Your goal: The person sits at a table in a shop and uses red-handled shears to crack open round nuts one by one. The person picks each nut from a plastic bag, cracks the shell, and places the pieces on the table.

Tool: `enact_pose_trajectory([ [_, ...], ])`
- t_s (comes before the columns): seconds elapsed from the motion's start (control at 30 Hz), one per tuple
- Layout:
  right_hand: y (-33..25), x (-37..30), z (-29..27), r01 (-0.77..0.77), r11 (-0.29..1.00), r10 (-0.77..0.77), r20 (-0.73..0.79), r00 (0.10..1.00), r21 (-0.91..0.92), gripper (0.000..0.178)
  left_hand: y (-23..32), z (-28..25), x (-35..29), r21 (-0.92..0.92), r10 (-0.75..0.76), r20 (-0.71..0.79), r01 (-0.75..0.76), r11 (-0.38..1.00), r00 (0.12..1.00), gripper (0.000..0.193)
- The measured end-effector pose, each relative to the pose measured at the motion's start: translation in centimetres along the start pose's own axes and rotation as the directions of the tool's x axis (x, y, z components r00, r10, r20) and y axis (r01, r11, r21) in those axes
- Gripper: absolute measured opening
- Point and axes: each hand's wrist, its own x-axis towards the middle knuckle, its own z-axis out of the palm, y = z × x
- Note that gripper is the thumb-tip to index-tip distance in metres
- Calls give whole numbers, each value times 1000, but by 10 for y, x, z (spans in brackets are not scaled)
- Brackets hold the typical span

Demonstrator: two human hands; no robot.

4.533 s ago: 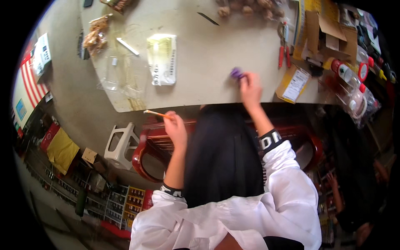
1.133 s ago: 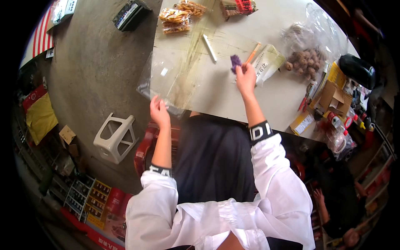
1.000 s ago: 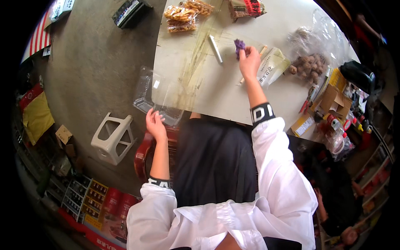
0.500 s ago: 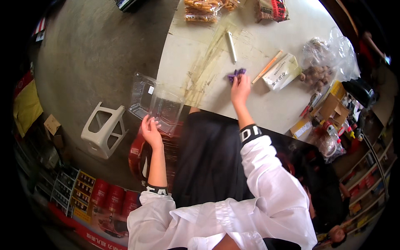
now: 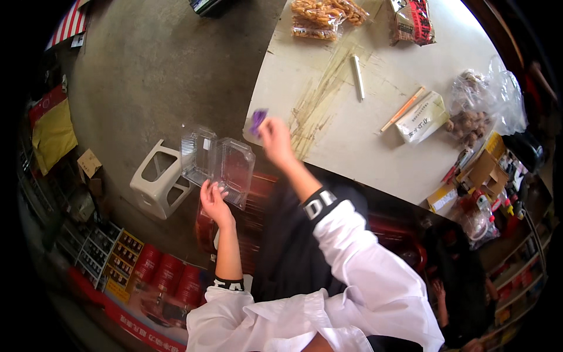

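Note:
A clear plastic clamshell box (image 5: pixel 233 167) is held with its lid swung up, beyond the table's left edge. My left hand (image 5: pixel 216 204) grips it by its near side, thumb and fingers at the rim. Pinched in the fingertips of my right hand (image 5: pixel 275 139) is a small crumpled purple piece (image 5: pixel 258 121), too blurred to tell its kind. That hand is over the table's near left corner, a little to the right of the box and apart from it.
On the white table (image 5: pixel 334 129) lie a white pen (image 5: pixel 358 77), an orange stick (image 5: pixel 403 109), a white carton (image 5: pixel 421 118), bagged snacks (image 5: pixel 318 20) and a plastic bag of brown round items (image 5: pixel 469 126). A beige stool (image 5: pixel 158 179) stands on the floor at left.
My right hand has lifted the purple piece off the table beside the pen and carried it left toward the box. My left hand still holds the box. The view has shifted.

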Motion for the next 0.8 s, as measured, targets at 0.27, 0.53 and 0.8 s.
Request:
enact_pose_trajectory([
  [0.27, -49, 136, -106, 141, 754, -510, -436, 741, -642, 13, -6, 5, 5, -36, -35, 37, 37, 999, 999, 33],
  [0.53, -10, 101, 6, 458, 552, -513, 149, 845, -697, 9, -1, 1, 12, -57, -50, 29, 52, 997, 998, 33],
  [0.8, -32, 47, -43, 388, 556, -252, 296, 921, -735, 22, 15, 17, 11, -95, -46, 62, 52, 994, 997, 32],
])
